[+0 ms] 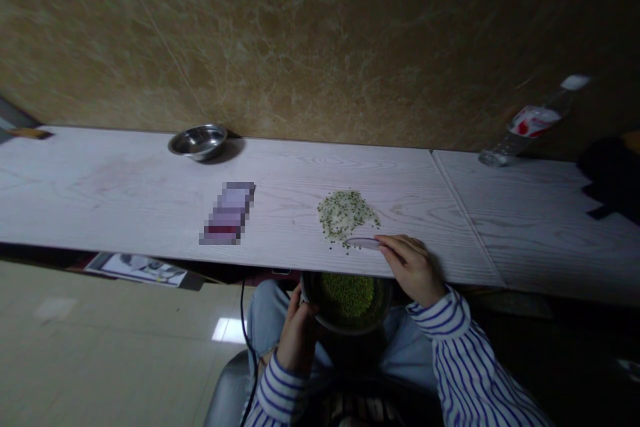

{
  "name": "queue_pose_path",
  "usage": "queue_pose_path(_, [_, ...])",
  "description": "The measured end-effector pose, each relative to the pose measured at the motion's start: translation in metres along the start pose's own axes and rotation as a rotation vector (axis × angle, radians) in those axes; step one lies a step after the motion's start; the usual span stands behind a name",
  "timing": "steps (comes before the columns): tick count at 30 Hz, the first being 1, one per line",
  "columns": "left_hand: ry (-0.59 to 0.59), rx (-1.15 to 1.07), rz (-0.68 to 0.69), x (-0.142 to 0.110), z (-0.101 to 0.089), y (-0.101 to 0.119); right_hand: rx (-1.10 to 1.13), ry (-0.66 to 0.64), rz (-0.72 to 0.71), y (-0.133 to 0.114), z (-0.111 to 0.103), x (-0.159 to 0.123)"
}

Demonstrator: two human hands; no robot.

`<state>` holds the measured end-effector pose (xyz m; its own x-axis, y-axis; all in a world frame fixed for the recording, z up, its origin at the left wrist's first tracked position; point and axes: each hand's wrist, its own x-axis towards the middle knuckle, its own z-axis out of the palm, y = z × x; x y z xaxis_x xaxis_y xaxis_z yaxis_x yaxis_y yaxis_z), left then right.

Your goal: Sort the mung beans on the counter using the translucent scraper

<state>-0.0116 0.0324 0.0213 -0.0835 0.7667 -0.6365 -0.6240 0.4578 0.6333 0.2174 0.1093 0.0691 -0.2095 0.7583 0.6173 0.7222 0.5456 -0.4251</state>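
My right hand (413,267) is closed on one end of a thin, pale flat piece (363,242), whose exact kind I cannot make out. That piece lies low over the tabletop at the near edge of a spread of green beans mixed with white grains (345,213). My left hand (297,333) grips the left rim of a metal bowl (345,329). The bowl sits over my lap, just below the table's front edge, with many green beans (350,295) inside. A few loose beans are scattered around the pile.
An empty steel bowl (199,142) stands near the wall at left. A pixelated flat object (229,213) lies left of the beans. A clear bottle (533,121) leans at the right, near a dark item (613,173). A cable (243,320) hangs by my left leg.
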Motion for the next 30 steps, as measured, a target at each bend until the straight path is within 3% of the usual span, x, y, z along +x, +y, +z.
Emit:
queue_pose_path(21, [-0.011, 0.067, -0.004, -0.002, -0.003, 0.003, 0.016, -0.033, -0.013, -0.012, 0.011, 0.007])
queue_pose_path(30, [0.004, 0.0, 0.0, 0.0, -0.006, 0.004, 0.007, -0.033, 0.097, -0.007, 0.015, 0.007])
